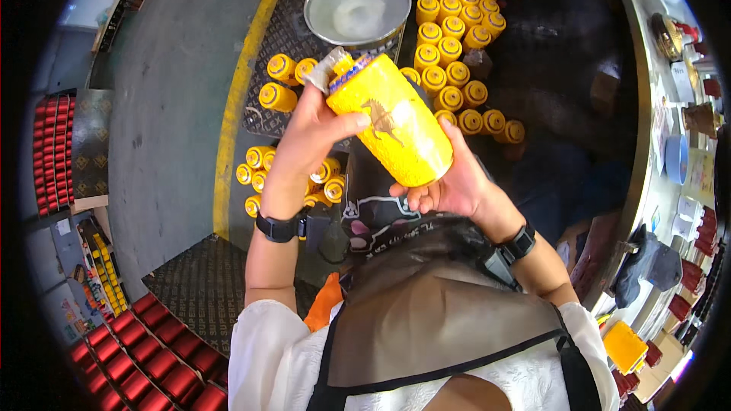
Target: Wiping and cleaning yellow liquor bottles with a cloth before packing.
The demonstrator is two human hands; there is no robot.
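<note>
Large yellow can (394, 123) held tilted above the lap, mouth end up and away, base toward the body, just below the metal basin (358, 6)
Left hand (308, 131) clasped on the upper side of the can near its neck, thumb across the front; silvery foil or wrap (329, 67) bunched at the mouth just above the fingers
Right hand (449, 186) cupped under the base, fingers curled round the lower rim, taking the weight
Black bands on both wrists; dark apron below
Small yellow cans (453, 68) standing in close rows on the mat beyond, a looser cluster (263, 167) left of the left wrist; red cans (53, 144) stacked well apart at far left
Judgement on handling: can smooth and glossy, so likely to slip if the base support slackens; better kept cradled by the right hand, left hand only steering the neck
Mouth best kept aimed at the basin while tilted, clear of the small cans
Contents of basin: pale residue, nature not discernible
</note>
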